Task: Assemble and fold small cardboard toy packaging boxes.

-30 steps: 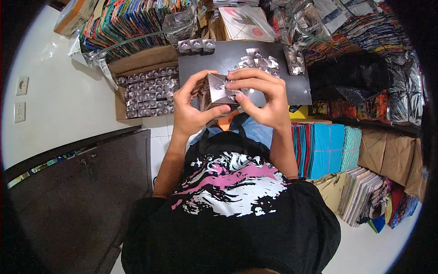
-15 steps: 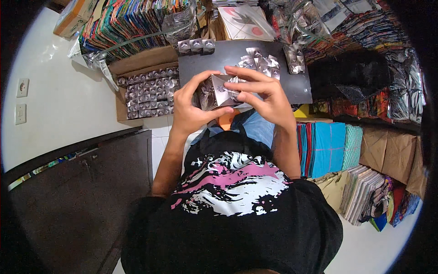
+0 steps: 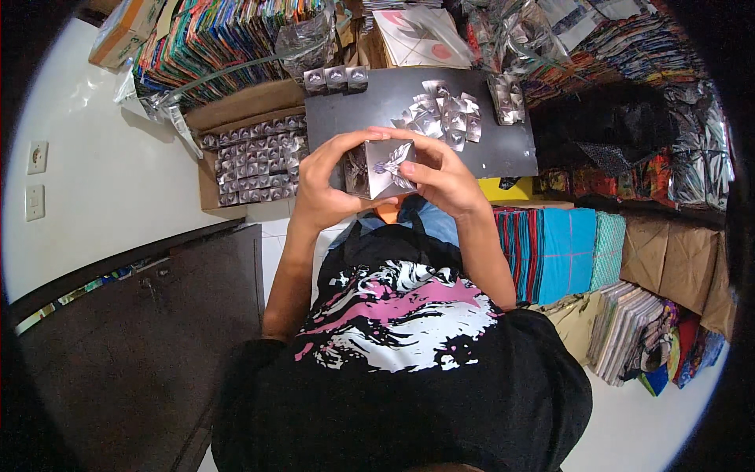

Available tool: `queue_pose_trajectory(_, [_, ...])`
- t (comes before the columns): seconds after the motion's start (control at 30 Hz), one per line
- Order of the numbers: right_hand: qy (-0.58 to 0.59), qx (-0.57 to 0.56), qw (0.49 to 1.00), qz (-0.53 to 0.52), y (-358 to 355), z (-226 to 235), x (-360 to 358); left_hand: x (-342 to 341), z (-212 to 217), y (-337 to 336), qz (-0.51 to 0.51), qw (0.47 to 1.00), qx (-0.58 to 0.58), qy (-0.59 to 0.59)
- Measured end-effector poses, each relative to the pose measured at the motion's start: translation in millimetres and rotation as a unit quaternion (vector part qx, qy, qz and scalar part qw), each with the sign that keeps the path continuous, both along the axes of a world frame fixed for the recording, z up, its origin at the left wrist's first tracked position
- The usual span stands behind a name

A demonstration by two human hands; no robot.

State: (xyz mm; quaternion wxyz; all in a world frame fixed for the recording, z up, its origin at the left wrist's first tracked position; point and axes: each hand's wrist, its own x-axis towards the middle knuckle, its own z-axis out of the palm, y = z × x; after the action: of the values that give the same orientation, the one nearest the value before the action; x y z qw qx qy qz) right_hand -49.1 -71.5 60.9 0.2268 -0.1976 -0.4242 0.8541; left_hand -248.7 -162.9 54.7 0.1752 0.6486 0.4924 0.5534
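In front of my chest I hold a small square-sided cardboard box [image 3: 391, 170], silver-grey with a dark winged design on its upper face. My left hand [image 3: 321, 179] wraps round its left side, with the thumb along the near edge and the fingers at the far edge. From the right, my right hand [image 3: 454, 179] grips it, fingers along the far edge and thumb pressed on the printed face. Beyond my hands, a loose heap of similar silver-grey folded pieces [image 3: 454, 118] lies on the dark tabletop [image 3: 503, 153].
Three matching boxes [image 3: 336, 79] stand at the table's far left corner, with a short stack [image 3: 507, 101] at its right. A carton [image 3: 250, 101] left of the table holds rows of them. Bundled packets [image 3: 228, 43], blue folded cloth [image 3: 568, 256] and brown parcels [image 3: 646, 252] surround the table.
My right hand has closed in from the right; its spread fingers now lie along the far edge and the thumb presses the face. The top looks flatter and its winged design shows.
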Motion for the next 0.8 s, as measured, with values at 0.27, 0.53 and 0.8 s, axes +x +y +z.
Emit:
queue_pose_trajectory(0.27, [-0.096,0.151,0.983,-0.038,3.9,-1.8,-4.4,-5.4,-7.5,-1.2,0.017,0.998,-0.022,0.049])
queue_pose_trajectory(0.53, [-0.123,0.185,0.974,-0.048,2.2,-12.2,-10.9,-1.0,-4.2,-0.3,0.049,0.997,-0.037,0.05])
queue_pose_trajectory(0.8, [-0.132,0.217,0.966,-0.039,5.5,-16.6,-11.6,3.9,-12.0,-1.4,0.053,0.998,-0.043,-0.01])
